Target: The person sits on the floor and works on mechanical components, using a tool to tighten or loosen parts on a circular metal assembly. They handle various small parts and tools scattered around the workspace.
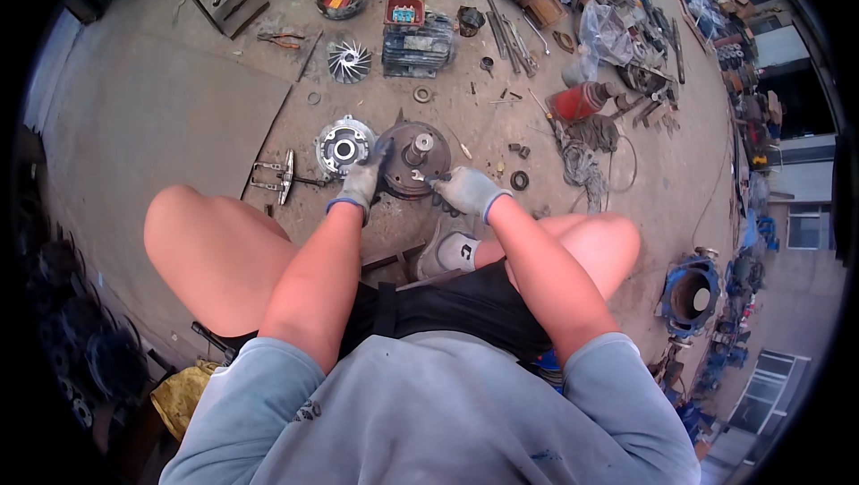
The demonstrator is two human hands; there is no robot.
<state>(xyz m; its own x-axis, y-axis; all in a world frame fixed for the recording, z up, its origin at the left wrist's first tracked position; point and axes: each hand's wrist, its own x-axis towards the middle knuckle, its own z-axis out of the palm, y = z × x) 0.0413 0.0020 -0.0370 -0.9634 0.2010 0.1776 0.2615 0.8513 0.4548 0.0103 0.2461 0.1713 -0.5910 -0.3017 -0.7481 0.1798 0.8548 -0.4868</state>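
In front of me a brown round metal flange [433,147] lies on the floor, with a stubby shaft [417,150] standing up from its middle. My gloved left hand [361,182] grips the flange's left rim with its dark-coated fingers. A small silver wrench [418,175] sticks out of my gloved right hand [470,191], which is closed around it. The wrench's jaw is over the flange's lower right part; whether it touches a bolt I cannot tell. Left of the flange, close to my left hand, lies a silver motor end cover [333,140] with a round bearing seat.
A gear puller [286,179] lies left of my left hand. Farther out are a finned fan wheel [349,62], a dark motor housing [416,51], pliers [281,40] and a red jack-like cylinder [580,101]. A black ring [519,181] lies right of my right hand.
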